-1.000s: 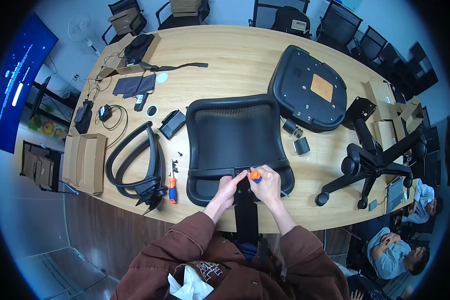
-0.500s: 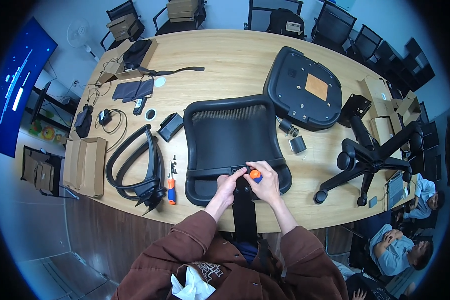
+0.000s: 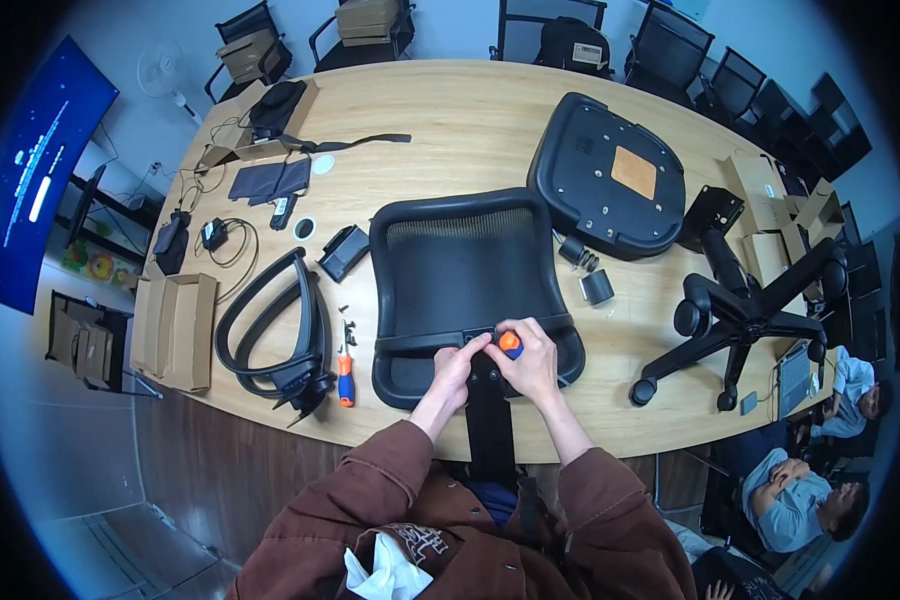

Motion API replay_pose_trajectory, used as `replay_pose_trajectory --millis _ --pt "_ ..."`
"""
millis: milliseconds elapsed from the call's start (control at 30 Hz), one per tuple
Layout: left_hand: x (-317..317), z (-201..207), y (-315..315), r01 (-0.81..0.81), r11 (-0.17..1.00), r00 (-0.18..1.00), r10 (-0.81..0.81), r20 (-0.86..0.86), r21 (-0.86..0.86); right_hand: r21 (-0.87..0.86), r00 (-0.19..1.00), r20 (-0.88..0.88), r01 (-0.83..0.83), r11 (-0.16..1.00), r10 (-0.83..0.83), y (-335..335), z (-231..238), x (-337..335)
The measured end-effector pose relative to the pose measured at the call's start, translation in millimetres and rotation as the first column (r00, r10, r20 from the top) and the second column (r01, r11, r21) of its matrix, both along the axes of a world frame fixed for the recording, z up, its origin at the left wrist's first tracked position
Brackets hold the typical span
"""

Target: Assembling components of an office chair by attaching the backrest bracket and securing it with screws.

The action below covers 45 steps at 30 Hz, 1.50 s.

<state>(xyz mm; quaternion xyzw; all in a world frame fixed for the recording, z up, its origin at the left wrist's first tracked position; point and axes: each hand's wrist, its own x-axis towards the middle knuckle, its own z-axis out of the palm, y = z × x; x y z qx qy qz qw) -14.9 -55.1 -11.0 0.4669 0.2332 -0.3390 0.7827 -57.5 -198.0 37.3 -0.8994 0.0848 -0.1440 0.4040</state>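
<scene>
Wooden table [image 3: 450, 110]; black chair back [image 3: 465, 260] lying on its near side, crossbar [image 3: 410, 342] toward the person; right hand [image 3: 533, 357] clamped on an orange-and-blue handle [image 3: 511, 346] above the crossbar; left hand [image 3: 452, 373] just beside, cannot tell if pinching; screwdriver [image 3: 346, 382] at left; dark screws [image 3: 350, 331] near its tip.

Wide head-worn view, facing downward

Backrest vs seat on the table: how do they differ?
The backrest shows mesh; the seat shows a solid underside with a tan patch. The left hand and right hand are at the backrest's crossbar, neither at the seat. Both parts are black, on the table.
</scene>
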Motion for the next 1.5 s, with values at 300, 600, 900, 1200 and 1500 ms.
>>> replay_pose_trajectory --millis 300,600,900,1200,1500 --pt "-3.4 -1.0 2.0 -0.013 1.0 1.0 0.013 -0.026 -0.018 0.011 0.998 0.056 -0.012 1.0 0.011 -5.8 5.4 -5.4" --pt "-64.7 15.9 20.7 -0.327 0.67 0.815 -0.158 0.557 0.667 0.743 0.989 0.068 0.036 0.669 -0.129 -37.9 74.9 -31.6" --pt "-120.3 27.0 -23.5 0.308 0.939 0.858 -0.343 0.383 0.151 0.766 0.837 0.51 -0.339 0.546 -0.196 8.4 72.1 -10.3" --pt "-108.8 21.6 -16.0 0.335 0.906 0.853 -0.409 0.324 0.261 0.778 0.857 0.483 -0.324 0.539 -0.182 14.8 59.1 -3.2" --pt "-107.5 16.2 -15.6 0.327 0.905 0.856 -0.406 0.32 0.273 0.775 0.879 0.455 -0.312 0.55 -0.143 18.7 52.0 0.4"
